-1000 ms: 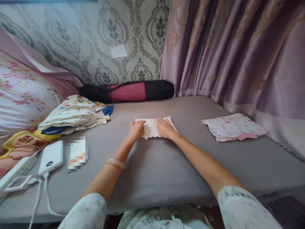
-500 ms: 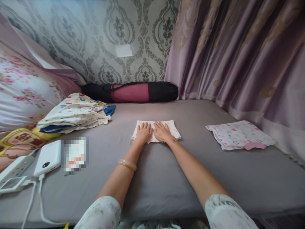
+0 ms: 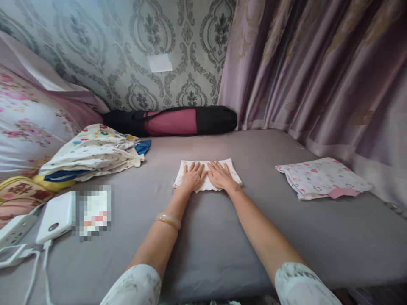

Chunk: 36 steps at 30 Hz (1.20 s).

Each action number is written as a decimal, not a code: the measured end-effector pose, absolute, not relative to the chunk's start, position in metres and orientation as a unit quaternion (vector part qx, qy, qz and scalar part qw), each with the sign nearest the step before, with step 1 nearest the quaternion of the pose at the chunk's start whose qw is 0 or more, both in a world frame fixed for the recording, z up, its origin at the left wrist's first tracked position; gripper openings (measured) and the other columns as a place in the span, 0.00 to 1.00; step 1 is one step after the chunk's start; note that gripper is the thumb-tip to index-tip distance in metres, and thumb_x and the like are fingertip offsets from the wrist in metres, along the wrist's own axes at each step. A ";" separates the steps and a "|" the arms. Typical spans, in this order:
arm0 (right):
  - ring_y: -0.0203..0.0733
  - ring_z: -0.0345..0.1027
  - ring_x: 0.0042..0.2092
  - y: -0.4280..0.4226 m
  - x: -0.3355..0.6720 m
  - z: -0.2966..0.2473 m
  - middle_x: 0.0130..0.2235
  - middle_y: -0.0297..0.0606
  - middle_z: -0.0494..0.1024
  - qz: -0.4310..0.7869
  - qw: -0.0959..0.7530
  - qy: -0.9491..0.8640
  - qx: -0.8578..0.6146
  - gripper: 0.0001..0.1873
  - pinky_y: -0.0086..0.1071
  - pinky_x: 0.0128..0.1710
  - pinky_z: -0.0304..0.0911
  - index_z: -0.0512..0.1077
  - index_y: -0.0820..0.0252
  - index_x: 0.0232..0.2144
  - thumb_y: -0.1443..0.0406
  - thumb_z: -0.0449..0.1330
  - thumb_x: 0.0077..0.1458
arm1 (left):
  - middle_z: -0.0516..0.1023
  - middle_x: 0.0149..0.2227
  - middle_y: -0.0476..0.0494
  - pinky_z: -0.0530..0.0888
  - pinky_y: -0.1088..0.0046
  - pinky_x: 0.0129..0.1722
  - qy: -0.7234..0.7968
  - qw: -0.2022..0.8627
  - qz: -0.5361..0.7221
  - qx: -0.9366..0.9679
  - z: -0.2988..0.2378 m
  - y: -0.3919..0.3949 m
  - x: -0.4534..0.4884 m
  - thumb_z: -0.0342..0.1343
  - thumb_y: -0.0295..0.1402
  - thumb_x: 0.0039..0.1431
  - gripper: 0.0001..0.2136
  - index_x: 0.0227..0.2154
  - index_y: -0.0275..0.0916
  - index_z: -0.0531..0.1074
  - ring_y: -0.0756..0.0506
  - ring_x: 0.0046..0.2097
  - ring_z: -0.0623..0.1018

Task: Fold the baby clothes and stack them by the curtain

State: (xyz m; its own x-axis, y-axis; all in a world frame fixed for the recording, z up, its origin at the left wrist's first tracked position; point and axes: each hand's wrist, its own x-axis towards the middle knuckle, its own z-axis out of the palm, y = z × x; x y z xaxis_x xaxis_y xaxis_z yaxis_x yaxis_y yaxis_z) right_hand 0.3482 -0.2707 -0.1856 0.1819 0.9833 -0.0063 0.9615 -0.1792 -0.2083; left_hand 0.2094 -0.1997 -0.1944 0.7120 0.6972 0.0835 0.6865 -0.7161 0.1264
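Note:
A small folded white cloth with a faint print [image 3: 234, 173] lies flat on the grey bed sheet [image 3: 210, 237]. My left hand [image 3: 192, 177] rests palm down on its left half, fingers spread. On the right half my right hand [image 3: 220, 174] also lies flat with fingers apart. The two thumbs nearly meet over the middle of the cloth, and the hands cover much of it. Off to the right is a folded white garment with pink prints and a pink edge [image 3: 324, 178], which neither hand touches.
A heap of printed clothes [image 3: 98, 148] lies at the left beside a floral pillow [image 3: 25, 127]. Nearer are a white power bank [image 3: 57, 218] with a cable, a power strip [image 3: 15, 231] and a blurred packet [image 3: 95, 214]. A black and red long bag [image 3: 171, 121] lies along the wall.
The camera view has shifted slightly. Both hands stay flat on the cloth; the right hand sits a little further right on it.

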 end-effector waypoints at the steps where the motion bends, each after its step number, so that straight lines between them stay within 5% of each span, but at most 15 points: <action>1: 0.48 0.40 0.68 -0.271 0.348 -0.186 0.68 0.41 0.50 0.068 0.080 -0.636 -0.765 0.29 0.51 0.65 0.31 0.53 0.60 0.66 0.61 0.38 0.64 | 0.57 0.66 0.40 0.49 0.46 0.63 0.376 0.044 0.062 0.924 -0.194 -0.200 0.210 0.34 0.45 0.68 0.25 0.63 0.41 0.57 0.36 0.67 0.55; 29: 0.48 0.37 0.69 -0.281 0.376 -0.183 0.68 0.49 0.48 0.005 0.100 -0.559 -0.823 0.32 0.47 0.66 0.30 0.51 0.74 0.65 0.60 0.37 0.65 | 0.62 0.64 0.39 0.48 0.51 0.65 0.458 0.045 0.126 0.879 -0.186 -0.190 0.184 0.34 0.39 0.68 0.23 0.60 0.39 0.61 0.41 0.67 0.56; 36: 0.49 0.38 0.68 -0.282 0.385 -0.191 0.68 0.49 0.49 0.044 0.081 -0.534 -0.840 0.34 0.44 0.66 0.36 0.51 0.76 0.65 0.58 0.36 0.65 | 0.54 0.67 0.38 0.49 0.43 0.63 0.483 0.090 0.078 0.867 -0.198 -0.179 0.178 0.33 0.42 0.67 0.25 0.63 0.39 0.57 0.37 0.68 0.53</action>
